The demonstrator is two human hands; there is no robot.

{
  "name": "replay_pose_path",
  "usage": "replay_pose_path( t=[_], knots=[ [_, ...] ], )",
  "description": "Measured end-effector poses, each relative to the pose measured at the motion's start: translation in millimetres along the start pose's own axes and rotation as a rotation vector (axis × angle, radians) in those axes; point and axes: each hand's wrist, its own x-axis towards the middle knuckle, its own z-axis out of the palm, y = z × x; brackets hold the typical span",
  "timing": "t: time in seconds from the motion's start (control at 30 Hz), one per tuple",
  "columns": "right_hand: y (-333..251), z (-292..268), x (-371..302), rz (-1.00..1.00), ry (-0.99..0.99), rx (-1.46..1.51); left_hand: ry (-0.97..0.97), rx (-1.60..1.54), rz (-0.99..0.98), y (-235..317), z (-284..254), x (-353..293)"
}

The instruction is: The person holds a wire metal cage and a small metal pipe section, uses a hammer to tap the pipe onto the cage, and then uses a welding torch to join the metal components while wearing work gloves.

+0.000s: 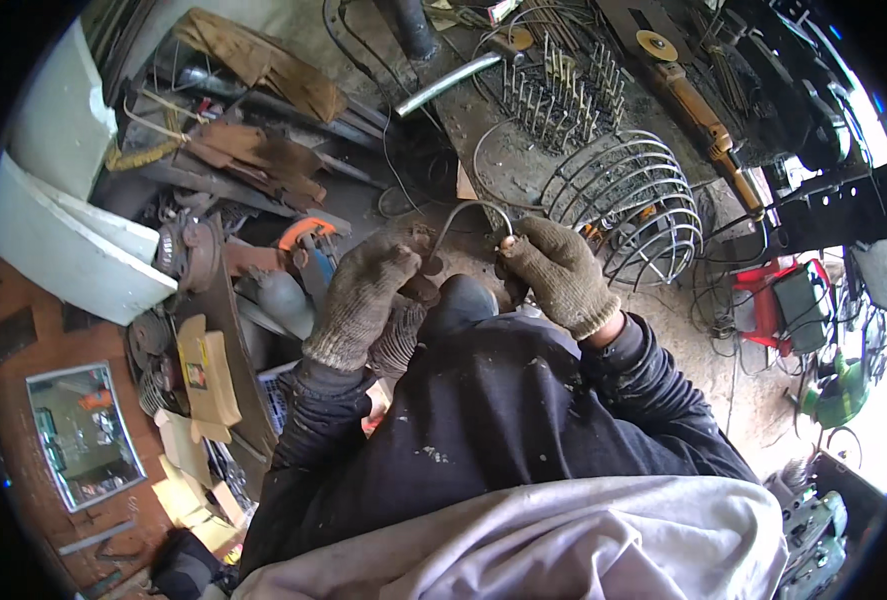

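Observation:
A thin metal rod point(473, 203), bent into an arch, spans the gap between my two gloved hands in front of my lap. My left hand point(363, 295), in a brown knitted glove, is closed on one end of it. The other end is pinched by my right hand point(561, 272), in a matching glove whose fingertips are bare. Just beyond my right hand stands a rounded cage of curved metal rods point(631, 190) on the worktable. What lies under my left hand is partly hidden.
An angle grinder point(693, 110) lies at the table's far right, near a jig of upright metal pins point(563, 95). A metal tube point(448, 85) sticks out at the table's left edge. Right stands a red machine point(758, 300) among cables; left, a cluttered shelf point(218, 330) holds discs and boxes.

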Motion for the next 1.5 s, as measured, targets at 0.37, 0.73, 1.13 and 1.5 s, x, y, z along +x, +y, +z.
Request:
replay_pose_path(
  t=[0.37,0.73,1.13,1.5],
  knots=[
    [-4,21,45,0.023,0.328,-0.134,-0.488,0.748,0.295,71,-35,144],
    [-24,114,241,0.088,0.333,-0.716,-0.861,0.791,0.257,133,-182,291],
    [7,139,335,0.200,0.856,0.018,-0.669,0.321,0.168,67,-237,365],
    [-13,147,348,-0.036,0.662,-0.976,-0.424,0.554,0.309,98,-204,332]
  ],
)
